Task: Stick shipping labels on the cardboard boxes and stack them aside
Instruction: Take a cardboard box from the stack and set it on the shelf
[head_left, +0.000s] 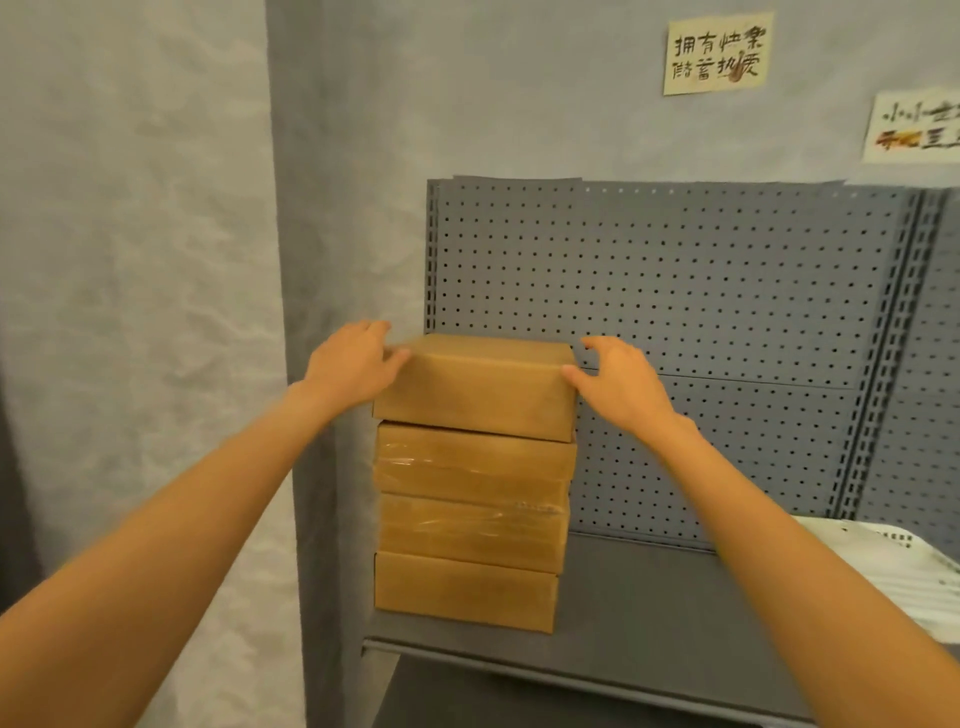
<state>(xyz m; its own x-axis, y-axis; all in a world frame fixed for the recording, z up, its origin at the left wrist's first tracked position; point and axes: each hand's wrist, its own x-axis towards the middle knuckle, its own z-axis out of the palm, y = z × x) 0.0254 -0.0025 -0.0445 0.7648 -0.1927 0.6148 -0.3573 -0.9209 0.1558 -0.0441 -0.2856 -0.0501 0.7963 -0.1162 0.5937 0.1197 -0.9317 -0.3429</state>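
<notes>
A stack of several brown cardboard boxes stands at the left end of a grey metal shelf (649, 613). The top cardboard box (475, 387) sits slightly askew on the taped box (472, 462) under it. My left hand (353, 364) presses against the top box's left side, thumb on its upper edge. My right hand (618, 384) is at the box's right end: the thumb touches the corner and the fingers are spread, off the cardboard. No shipping label shows on the faces I can see.
A grey perforated back panel (701, 291) rises behind the stack. A white perforated plastic basket (893, 561) lies on the shelf at the right. A wall corner (311, 312) runs close to the stack's left. Two paper notes (717, 52) hang on the wall above.
</notes>
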